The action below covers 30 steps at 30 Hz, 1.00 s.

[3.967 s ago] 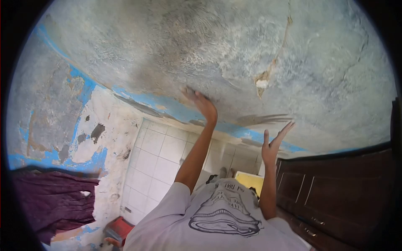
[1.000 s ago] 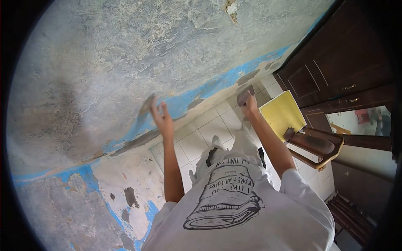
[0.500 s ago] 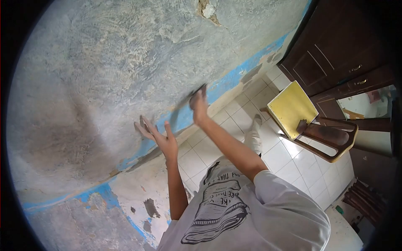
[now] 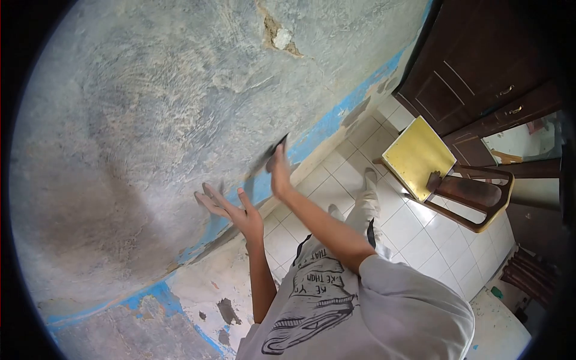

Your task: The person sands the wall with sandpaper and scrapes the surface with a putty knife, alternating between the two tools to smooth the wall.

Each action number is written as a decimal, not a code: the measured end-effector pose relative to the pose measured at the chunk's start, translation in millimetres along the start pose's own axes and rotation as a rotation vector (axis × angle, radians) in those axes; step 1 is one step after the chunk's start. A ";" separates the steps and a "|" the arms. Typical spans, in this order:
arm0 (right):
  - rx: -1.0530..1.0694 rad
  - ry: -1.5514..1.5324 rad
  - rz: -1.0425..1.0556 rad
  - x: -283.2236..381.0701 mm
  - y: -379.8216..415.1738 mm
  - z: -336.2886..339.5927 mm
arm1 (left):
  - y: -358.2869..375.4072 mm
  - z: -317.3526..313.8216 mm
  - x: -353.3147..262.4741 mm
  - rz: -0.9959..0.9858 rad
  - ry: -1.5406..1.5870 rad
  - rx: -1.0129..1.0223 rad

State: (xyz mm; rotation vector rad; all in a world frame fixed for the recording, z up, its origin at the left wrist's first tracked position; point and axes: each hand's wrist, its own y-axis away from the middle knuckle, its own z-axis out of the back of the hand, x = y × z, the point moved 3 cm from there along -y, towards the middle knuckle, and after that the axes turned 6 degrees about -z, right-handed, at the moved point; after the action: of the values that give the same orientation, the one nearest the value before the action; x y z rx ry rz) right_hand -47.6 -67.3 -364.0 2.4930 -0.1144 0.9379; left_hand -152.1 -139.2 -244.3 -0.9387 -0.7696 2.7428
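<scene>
My right hand (image 4: 279, 174), smeared by motion, is closed on a dark flat sheet (image 4: 281, 143) that looks like sandpaper. It is against the rough grey wall (image 4: 168, 108), just at the blue painted band (image 4: 330, 125). Part of the sheet is hidden behind the hand. Lower on the wall, my left hand (image 4: 239, 215) has its fingers spread, with the fingertips at the grey surface. Nothing is in it.
A chipped hole (image 4: 281, 37) breaks the wall at the top. A wooden chair (image 4: 420, 157) with a yellow seat stands on the white tiled floor (image 4: 414, 243) to the right. Behind it is a dark brown cabinet (image 4: 480, 66). My feet are on the tiles.
My right hand has moved down along the wall with the dark sheet. My left hand has shifted slightly right and down in the view, its fingers still spread. The camera view has tilted a little.
</scene>
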 end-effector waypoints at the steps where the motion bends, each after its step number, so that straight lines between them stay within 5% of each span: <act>1: -0.079 0.047 0.074 3.8 -27.6 21.4 | -2.9 -0.3 -3.6 0.004 -0.022 -0.006; 3: -0.203 0.127 0.277 54.8 -95.6 67.9 | -5.2 -3.1 -5.7 -0.002 -0.057 -0.008; 7: -0.191 -0.125 0.041 116.7 -191.4 143.6 | 0.8 -19.9 -11.7 0.026 0.024 -0.045; 10: -0.300 0.076 0.361 96.7 -185.4 119.2 | -4.3 -41.5 -25.6 0.003 0.053 -0.060; 12: -0.282 0.539 0.428 8.9 -182.7 107.9 | -13.0 -54.5 -46.6 -0.003 0.034 -0.020; 13: -0.170 0.239 0.232 30.5 -122.2 74.5 | -18.0 -61.9 -55.7 -0.006 0.024 0.001; 16: -0.150 0.207 0.210 61.6 -87.8 60.8 | -33.7 -83.0 -67.6 -0.071 0.035 -0.008; 22: -0.155 0.089 0.105 154.0 -226.3 192.0 | -44.6 -111.9 -91.1 -0.051 -0.014 0.061; 26: -0.105 0.063 -0.022 97.6 -239.7 183.1 | -50.5 -136.4 -108.5 -0.014 0.034 0.076; 30: -0.118 0.087 -0.070 93.5 -159.1 139.6 | -53.1 -166.0 -111.2 0.003 0.032 0.028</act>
State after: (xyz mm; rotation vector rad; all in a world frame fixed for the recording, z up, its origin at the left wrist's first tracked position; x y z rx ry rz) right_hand 145.4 17.9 -459.1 2.3300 -0.0521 0.9802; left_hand 35.2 -55.5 -269.8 -0.9758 -0.7231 2.7271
